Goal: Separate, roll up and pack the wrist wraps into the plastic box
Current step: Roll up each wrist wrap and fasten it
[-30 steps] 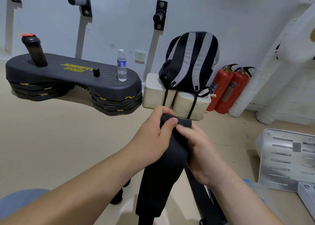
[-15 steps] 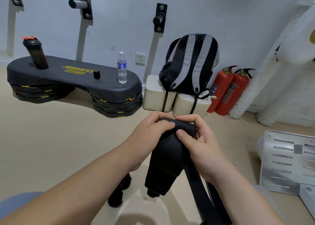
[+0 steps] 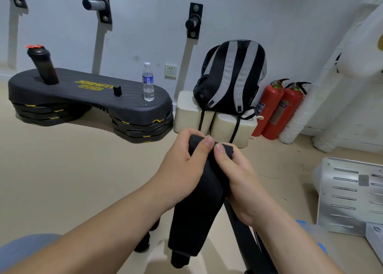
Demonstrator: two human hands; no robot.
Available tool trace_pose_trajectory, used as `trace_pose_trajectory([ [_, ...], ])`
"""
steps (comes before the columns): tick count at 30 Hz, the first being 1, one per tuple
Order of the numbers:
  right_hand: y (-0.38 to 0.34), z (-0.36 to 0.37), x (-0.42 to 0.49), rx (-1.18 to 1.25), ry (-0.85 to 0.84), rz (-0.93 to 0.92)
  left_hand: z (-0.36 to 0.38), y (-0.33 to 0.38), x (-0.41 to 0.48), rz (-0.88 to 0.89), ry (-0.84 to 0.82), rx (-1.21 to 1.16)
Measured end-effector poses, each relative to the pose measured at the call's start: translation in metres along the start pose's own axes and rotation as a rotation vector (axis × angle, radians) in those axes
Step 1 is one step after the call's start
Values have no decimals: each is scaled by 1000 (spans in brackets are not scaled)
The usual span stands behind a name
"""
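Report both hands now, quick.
Left hand: closed on the black wrist wrap.
Right hand: closed on the same wrap's top end.

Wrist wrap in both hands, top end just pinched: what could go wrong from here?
The roll may start crooked or loose: the left hand and right hand pinch only the top edge of the wrist wrap, held in mid-air with nothing under it.

The long tail hangs free and could twist, or catch on the black strap hanging beside it.

The plastic box sits low at the right, mostly hidden.
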State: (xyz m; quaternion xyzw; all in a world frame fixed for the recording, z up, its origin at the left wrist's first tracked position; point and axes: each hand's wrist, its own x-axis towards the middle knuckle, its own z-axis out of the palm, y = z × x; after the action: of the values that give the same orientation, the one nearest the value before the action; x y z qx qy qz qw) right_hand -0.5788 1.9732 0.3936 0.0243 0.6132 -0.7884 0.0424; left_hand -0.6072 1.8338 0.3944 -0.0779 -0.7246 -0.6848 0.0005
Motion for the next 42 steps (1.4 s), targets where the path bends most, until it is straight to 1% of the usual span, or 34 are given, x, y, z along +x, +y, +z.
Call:
trace_pose_trajectory([
  [6, 1, 2, -4, 19, 5, 32, 4, -9, -7, 166, -46, 224],
  [9, 2, -1, -3, 14, -12, 35, 4, -9, -8, 178, -63, 304],
  [11, 2, -4, -2, 7, -20, 4, 3, -5, -7, 120, -77, 289],
  [15, 5, -6, 3, -44, -45, -88, 1, 3, -3, -103, -34, 99],
  [18, 6, -11, 5, -176, -49, -147, -4, 4, 1, -239, -106, 30],
  [20, 5, -15, 5, -258, -90, -150, -8, 3, 2, -263, -158, 12],
  [23, 4, -20, 5, -255, -94, -100, -11, -1, 3, -230, -158, 45],
  [25, 2, -18, 5, -181, -66, -16, -12, 0, 4, -187, -125, 15],
  [27, 2, -15, 6, -122, -90, 86, -14, 2, 3, -114, -93, 17],
  [30, 5, -10, 7, -85, -124, 165, -14, 0, 0, -36, -102, 115],
  [32, 10, -8, 9, -72, -106, 208, -14, -4, -5, -13, -134, 197],
  [34, 14, -8, 8, -49, -76, 242, -13, -10, -7, 73, -168, 341],
  [37, 11, -10, 3, 18, -63, 236, -13, -16, -9, 280, -179, 543],
  [39, 8, -14, 2, 79, -38, 197, -13, -16, -8, 362, -180, 598],
  [40, 8, -15, 2, 102, -24, 169, -13, -15, -9, 351, -188, 580],
  [42, 6, -16, 2, 111, -12, 105, -12, -12, -10, 228, -214, 443],
])
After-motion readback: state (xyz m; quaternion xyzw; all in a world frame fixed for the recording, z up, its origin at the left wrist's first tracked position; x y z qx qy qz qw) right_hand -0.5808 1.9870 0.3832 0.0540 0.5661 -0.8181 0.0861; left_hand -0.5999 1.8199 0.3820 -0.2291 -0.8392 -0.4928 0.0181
